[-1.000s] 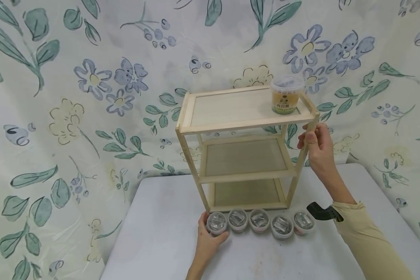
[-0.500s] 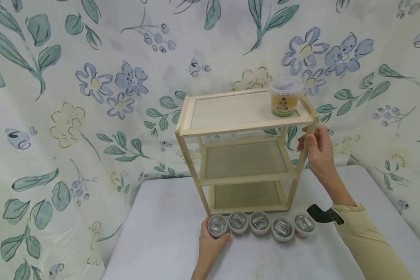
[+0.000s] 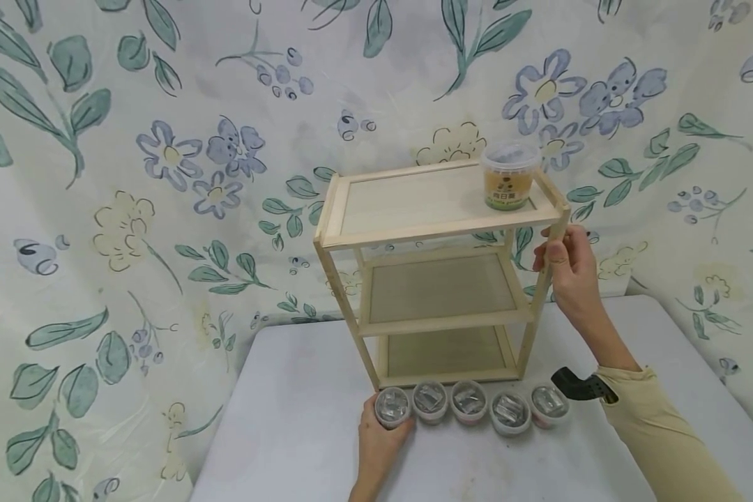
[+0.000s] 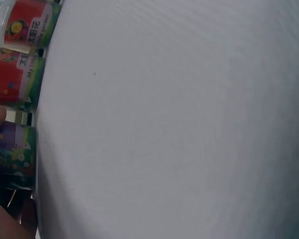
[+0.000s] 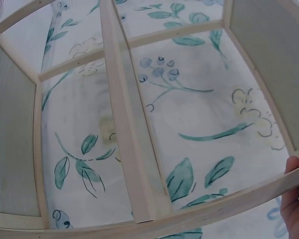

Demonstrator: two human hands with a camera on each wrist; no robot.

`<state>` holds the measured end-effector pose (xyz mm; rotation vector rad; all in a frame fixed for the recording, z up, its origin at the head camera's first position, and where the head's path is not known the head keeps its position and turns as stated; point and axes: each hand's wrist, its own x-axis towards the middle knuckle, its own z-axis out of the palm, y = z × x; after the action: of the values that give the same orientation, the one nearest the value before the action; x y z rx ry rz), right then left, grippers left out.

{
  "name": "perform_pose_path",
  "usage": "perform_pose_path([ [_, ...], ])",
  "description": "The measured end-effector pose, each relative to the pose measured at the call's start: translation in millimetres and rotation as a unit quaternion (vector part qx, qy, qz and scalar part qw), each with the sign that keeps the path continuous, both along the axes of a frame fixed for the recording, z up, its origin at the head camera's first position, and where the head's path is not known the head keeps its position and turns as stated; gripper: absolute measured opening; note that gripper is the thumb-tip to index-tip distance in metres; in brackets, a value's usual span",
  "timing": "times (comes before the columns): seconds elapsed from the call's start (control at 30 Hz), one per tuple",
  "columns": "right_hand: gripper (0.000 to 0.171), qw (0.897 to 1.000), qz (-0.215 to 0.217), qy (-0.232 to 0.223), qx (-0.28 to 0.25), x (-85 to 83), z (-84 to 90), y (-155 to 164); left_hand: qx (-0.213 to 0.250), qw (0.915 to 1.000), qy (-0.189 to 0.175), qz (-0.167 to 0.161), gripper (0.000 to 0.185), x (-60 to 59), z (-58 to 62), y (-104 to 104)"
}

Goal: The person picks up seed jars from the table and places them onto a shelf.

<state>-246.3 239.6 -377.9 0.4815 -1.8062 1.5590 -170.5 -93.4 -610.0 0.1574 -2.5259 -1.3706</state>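
My left hand (image 3: 381, 446) holds the leftmost of a row of small clear-lidded plastic tubs (image 3: 392, 407) on the table, thumb on one side and fingers on the other. In the left wrist view this tub (image 4: 11, 155) has a purple and green label, and red-labelled tubs (image 4: 17, 77) stand beside it. My right hand (image 3: 574, 268) grips the right front post of a three-tier wooden shelf rack (image 3: 404, 202), just below its top tier. The right wrist view shows my right fingers (image 5: 291, 199) around the post (image 5: 229, 201).
A yellow-labelled tub (image 3: 508, 183) stands at the right end of the rack's top tier. The other tubs (image 3: 468, 401) line up along the rack's front foot. Behind the white table (image 3: 288, 418) hangs a floral-patterned backdrop (image 3: 182, 90).
The head view has shifted slightly, so the rack's foot and the tubs appear a little lower. Both hands keep their holds, and the tubs keep their places before the rack.
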Motion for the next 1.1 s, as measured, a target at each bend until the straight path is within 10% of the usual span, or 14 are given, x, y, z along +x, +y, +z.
perform_pose_path([
  [0.73,0.029,1.0,0.009,0.005,-0.004,0.5,1.7,-0.5,-0.033,0.9994,-0.013,-0.004,0.076,-1.0,5.4,-1.2],
  [1.1,0.024,1.0,0.002,-0.018,-0.009,1.6,3.1,-2.0,0.014,0.9997,-0.018,0.004,0.071,1.9,32.5,-15.0],
])
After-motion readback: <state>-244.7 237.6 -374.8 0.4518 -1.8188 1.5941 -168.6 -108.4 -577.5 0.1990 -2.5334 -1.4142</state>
